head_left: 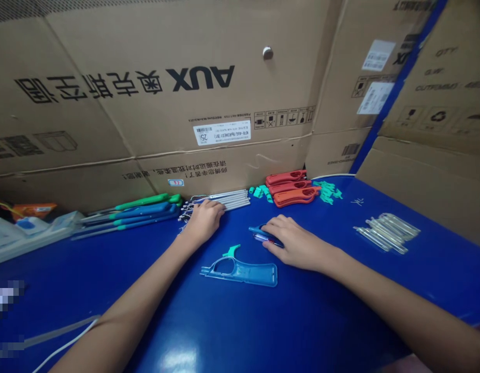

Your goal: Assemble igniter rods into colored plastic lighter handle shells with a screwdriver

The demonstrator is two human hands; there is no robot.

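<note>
My left hand [206, 221] has its fingers closed over a bundle of thin metal rods [230, 200] with wire ends, lying on the blue table [208, 331]. My right hand [297, 242] grips a slim blue plastic part [261, 233], partly hidden by my fingers. Just below and between my hands lies a long light-blue plastic lighter housing [243, 272], with a small green piece [232, 251] at its top. Beyond my right hand lie several red plastic housings [290, 186], with small green plastic parts [327, 192] to their right.
Long green and blue plastic housings [131, 215] lie at the back left, near a white power strip [26, 233]. A bag of clear plastic tubes [387, 233] lies at the right. Large cardboard boxes [146, 103] stand along the table's back edge. A white cable [64, 347] crosses the front left.
</note>
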